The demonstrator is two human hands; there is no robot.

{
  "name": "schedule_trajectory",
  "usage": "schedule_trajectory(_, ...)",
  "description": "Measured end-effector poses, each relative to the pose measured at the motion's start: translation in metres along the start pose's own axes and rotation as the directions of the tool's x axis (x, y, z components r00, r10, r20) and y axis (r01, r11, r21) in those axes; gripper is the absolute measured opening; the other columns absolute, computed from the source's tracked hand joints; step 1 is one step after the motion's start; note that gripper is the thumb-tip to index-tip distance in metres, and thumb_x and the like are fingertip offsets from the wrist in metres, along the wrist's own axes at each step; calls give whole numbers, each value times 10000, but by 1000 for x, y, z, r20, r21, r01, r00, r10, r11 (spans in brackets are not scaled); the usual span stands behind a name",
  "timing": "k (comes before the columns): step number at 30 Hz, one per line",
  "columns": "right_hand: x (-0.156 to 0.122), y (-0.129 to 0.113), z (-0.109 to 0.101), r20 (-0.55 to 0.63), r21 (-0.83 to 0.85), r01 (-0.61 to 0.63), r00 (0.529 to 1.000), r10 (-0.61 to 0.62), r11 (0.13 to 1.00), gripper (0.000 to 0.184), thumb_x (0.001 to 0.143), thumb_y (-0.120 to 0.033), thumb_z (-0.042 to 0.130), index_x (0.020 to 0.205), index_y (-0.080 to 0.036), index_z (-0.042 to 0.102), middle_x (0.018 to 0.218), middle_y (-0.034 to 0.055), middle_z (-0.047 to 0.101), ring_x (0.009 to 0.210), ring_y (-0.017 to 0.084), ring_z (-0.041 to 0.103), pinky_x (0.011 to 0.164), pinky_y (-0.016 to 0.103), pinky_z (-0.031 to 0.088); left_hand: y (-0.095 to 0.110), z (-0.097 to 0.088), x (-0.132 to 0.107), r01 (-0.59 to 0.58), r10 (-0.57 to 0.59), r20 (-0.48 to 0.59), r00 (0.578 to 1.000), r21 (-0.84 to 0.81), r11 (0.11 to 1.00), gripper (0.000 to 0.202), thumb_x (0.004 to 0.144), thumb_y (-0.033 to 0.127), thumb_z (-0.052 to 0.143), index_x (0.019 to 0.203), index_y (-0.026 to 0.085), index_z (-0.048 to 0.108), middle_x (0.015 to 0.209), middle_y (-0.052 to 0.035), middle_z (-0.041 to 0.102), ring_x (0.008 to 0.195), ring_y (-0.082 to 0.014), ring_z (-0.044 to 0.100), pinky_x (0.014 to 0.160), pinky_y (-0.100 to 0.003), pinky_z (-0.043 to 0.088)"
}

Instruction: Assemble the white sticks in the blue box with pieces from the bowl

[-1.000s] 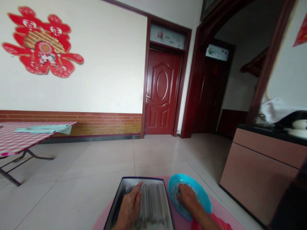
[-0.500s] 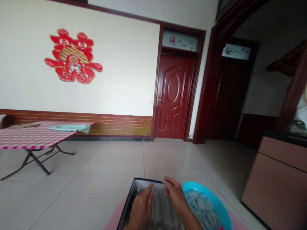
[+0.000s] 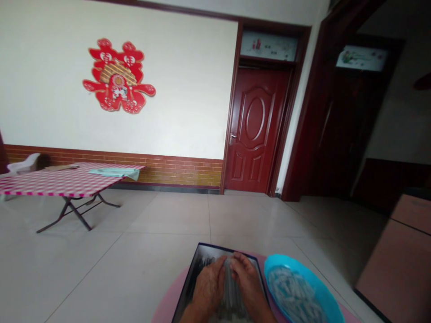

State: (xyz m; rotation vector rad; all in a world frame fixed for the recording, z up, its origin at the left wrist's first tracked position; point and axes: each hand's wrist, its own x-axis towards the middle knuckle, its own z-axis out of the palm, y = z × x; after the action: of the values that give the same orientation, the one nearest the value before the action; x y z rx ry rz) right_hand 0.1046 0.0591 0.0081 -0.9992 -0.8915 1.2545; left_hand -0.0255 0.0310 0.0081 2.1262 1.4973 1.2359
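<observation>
Forearms (image 3: 193,317) come up from the lower edge of the view and angle inward, bringing the left hand (image 3: 208,287) and right hand (image 3: 247,285) side by side, palms down, almost touching at the fingertips. The fingers (image 3: 218,269) of the left hand lie together, slanting toward the right hand; those of the right are together too and slightly curled. Whether they grip anything, I cannot tell. Under the fingers, long pale strands (image 3: 230,269) run lengthwise in a dark-rimmed tray (image 3: 198,269). Just right of the right hand's fingers sits a blue plastic basin (image 3: 283,264) holding white strands (image 3: 292,291). Both rest on a round pink surface (image 3: 168,291). Well ahead and left of the fingers stands a folding table (image 3: 57,184) with a red-and-white checked cloth.
</observation>
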Motion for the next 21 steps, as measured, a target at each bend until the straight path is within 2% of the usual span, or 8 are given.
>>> schedule_trajectory(3, -3, 0, 2, -20, 61, -28, 999, 29, 998, 409, 520, -376, 803, 860, -185, 678, 838, 17, 693, 743, 177, 618, 620, 253, 477, 4, -3, 0, -20, 23, 39, 999, -80, 997, 391, 945, 289, 307, 1212, 205, 579, 1001, -80, 722, 881, -198, 683, 831, -279, 515)
schedule_trajectory(7, -5, 4, 3, -6, 222, -103, 994, 107, 970, 421, 487, -378, 838, 834, -200, 680, 832, 16, 708, 766, 189, 639, 652, 269, 502, 10, -5, -1, -47, 52, 40, 998, -126, 991, 409, 951, 326, 296, 1238, 207, 563, 1028, -86, 715, 896, -201, 681, 836, -288, 520)
schedule_trajectory(12, -2, 8, 1, 7, 352, -156, 986, 164, 923, 394, 486, -363, 849, 808, -206, 686, 822, 13, 713, 740, 185, 646, 649, 273, 516, 12, -5, -1, -106, 118, 54, 992, -186, 977, 408, 956, 296, 303, 1284, 210, 530, 1104, -86, 690, 961, -198, 668, 860, -295, 519)
schedule_trajectory(16, -2, 7, 1, -27, 314, -127, 990, 142, 941, 442, 473, -378, 852, 848, -204, 696, 844, 12, 710, 738, 174, 639, 608, 246, 506, 8, -2, -1, -107, 116, 64, 991, -132, 986, 401, 946, 274, 318, 1258, 194, 557, 1106, -101, 689, 982, -224, 665, 868, -337, 525)
schedule_trajectory(21, -6, 3, 1, -45, 188, -72, 996, 82, 980, 490, 478, -431, 830, 893, -205, 700, 946, 29, 711, 860, 215, 641, 640, 259, 509, 8, -3, -2, -115, 121, 66, 990, -89, 989, 395, 941, 266, 319, 1237, 196, 572, 1108, -114, 687, 949, -244, 677, 806, -349, 547)
